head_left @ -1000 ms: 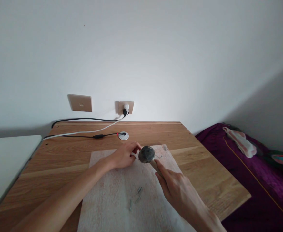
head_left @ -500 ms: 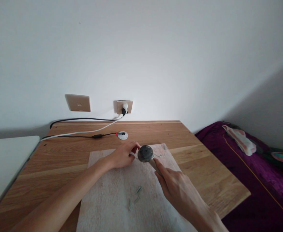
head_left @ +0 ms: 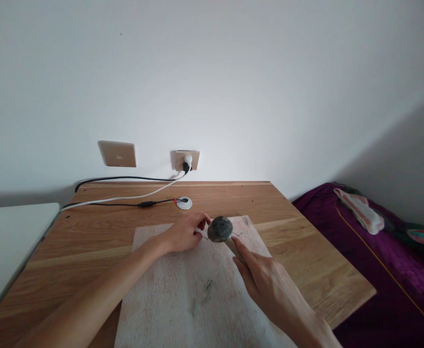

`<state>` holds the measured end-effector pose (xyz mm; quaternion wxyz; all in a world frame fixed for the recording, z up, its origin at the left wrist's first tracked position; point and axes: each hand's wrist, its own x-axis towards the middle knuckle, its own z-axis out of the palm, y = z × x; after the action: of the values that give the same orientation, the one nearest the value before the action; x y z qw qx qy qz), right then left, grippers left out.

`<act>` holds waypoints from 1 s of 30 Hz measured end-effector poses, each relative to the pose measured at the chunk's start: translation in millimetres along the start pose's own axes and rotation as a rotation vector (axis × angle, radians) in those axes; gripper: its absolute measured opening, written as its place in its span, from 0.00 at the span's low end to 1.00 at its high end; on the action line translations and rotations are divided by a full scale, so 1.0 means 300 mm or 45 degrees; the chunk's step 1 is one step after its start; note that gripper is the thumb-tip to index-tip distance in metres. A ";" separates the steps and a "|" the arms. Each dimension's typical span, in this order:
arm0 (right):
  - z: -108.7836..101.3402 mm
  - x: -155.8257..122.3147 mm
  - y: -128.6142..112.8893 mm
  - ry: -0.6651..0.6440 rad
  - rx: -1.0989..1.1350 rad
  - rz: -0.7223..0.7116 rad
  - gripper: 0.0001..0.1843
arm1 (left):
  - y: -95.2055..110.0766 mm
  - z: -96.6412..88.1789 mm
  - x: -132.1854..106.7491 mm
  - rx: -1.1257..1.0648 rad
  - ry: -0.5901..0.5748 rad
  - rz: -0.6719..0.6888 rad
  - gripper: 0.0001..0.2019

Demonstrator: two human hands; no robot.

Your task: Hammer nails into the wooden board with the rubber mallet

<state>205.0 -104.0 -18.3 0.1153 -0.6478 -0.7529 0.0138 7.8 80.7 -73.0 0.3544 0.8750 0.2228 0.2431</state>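
Observation:
A pale wooden board (head_left: 168,299) lies on the wooden desk (head_left: 306,256). My right hand (head_left: 266,285) is closed round the wooden handle of a hammer, index finger stretched along it. The dark hammer head (head_left: 219,229) hovers over the board's far end. My left hand (head_left: 184,234) rests on the board just left of the head, fingers pinched on a thin nail (head_left: 205,237) that stands under it. Several loose nails (head_left: 202,297) lie on the board between my arms.
Black and white cables (head_left: 124,199) run across the desk's far side to a wall socket (head_left: 185,160); a round grommet (head_left: 184,203) sits there. A white surface (head_left: 5,241) adjoins at left. A purple-covered bed (head_left: 378,270) with cloth items lies right.
The hammer head shifts only slightly near the nail; both hands keep their places and their grips.

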 end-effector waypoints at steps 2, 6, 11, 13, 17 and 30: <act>-0.017 0.001 0.007 0.056 0.044 0.009 0.26 | 0.001 -0.002 0.000 0.023 -0.012 -0.027 0.22; -0.059 -0.027 0.026 0.127 0.151 0.091 0.25 | -0.005 0.002 0.001 0.042 -0.008 -0.025 0.22; -0.018 -0.154 0.077 0.012 0.248 0.218 0.23 | -0.003 0.005 0.002 0.022 0.031 -0.009 0.22; 0.014 -0.203 0.099 -0.057 0.268 0.235 0.24 | 0.003 0.003 0.003 -0.002 0.030 -0.024 0.20; 0.042 -0.248 0.122 -0.134 0.313 0.376 0.28 | 0.015 -0.001 0.004 -0.057 0.033 -0.050 0.14; 0.037 -0.357 0.137 -0.121 0.562 0.420 0.24 | 0.010 0.011 0.005 -0.033 0.074 -0.020 0.10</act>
<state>257.2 -200.7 -52.6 0.2143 -0.7194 -0.6207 0.2264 11.4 77.9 -72.4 0.3608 0.8612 0.2368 0.2685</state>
